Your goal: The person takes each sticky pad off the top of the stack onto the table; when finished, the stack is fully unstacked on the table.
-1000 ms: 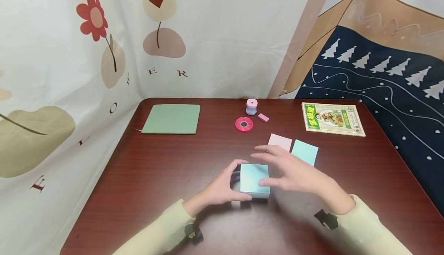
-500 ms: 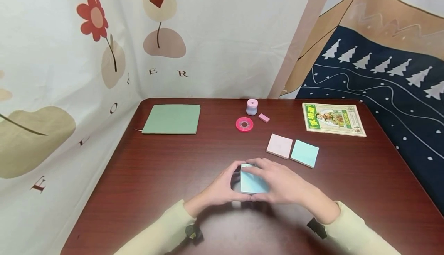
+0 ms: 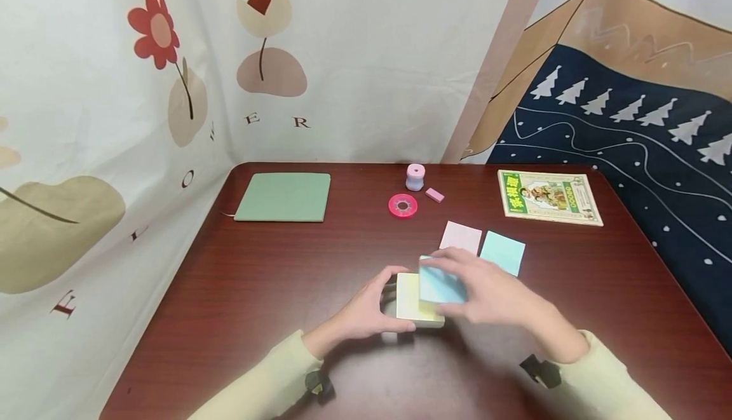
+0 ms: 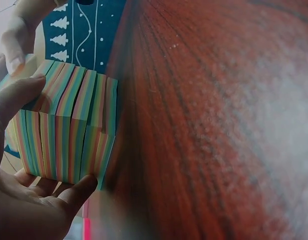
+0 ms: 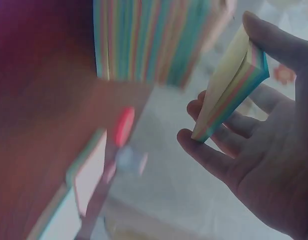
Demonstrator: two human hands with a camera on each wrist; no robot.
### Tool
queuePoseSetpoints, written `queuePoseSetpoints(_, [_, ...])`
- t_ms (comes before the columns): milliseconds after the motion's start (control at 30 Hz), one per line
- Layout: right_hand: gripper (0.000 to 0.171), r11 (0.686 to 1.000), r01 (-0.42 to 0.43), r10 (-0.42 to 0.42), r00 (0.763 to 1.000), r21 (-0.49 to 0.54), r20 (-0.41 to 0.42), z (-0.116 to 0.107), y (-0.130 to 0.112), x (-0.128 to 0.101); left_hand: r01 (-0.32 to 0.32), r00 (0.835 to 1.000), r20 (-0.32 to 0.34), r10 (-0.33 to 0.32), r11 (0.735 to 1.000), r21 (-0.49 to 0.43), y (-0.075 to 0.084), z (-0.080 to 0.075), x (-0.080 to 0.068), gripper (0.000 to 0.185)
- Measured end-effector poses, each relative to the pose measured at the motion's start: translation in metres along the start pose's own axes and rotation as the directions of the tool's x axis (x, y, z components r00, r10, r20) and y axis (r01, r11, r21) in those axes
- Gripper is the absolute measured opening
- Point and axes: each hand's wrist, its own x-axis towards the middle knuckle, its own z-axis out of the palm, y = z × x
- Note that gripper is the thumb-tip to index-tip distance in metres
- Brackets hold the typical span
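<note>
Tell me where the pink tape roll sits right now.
In the head view the pink tape roll lies flat on the far middle of the table, just in front of the small pink-topped cylinder and left of the pink eraser.

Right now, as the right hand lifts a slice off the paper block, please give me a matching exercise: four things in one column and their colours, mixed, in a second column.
Things:
1. notebook at the far left of the table
2. tape roll
3. top of the block under the left hand
4. top of the slice in the right hand

Colours:
A. pale yellow
B. light blue
C. green
D. bright pink

Pairs: 1-C, 2-D, 3-A, 4-B
</note>
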Motion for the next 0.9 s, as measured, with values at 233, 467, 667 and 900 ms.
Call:
queuePoseSetpoints(233, [0.07,0.985,-0.164,0.17,0.979,0.055,-0.11,-0.033,0.062,-0.029,0.016,1.0,-0.018,-0.015,0.999,0.028,-0.001,0.001,0.0,0.082])
queuePoseSetpoints(467, [0.073,0.928,-0.363,0.369,0.927,0.078,-0.072,-0.039,0.13,-0.064,0.02,1.0,-0.014,-0.02,1.0,0.007,-0.003,0.002,0.0,0.082])
queuePoseSetpoints(667, [0.074,0.898,-0.435,0.437,0.899,0.062,-0.023,-0.027,0.158,-0.082,0.02,1.0,-0.012,-0.02,1.0,0.009,-0.001,0.002,0.0,0.081])
queuePoseSetpoints(900, [0.074,0.898,-0.438,0.438,0.899,0.048,-0.002,-0.019,0.161,-0.085,0.012,1.0,-0.011,-0.012,1.0,0.022,-0.001,0.001,0.0,0.08])
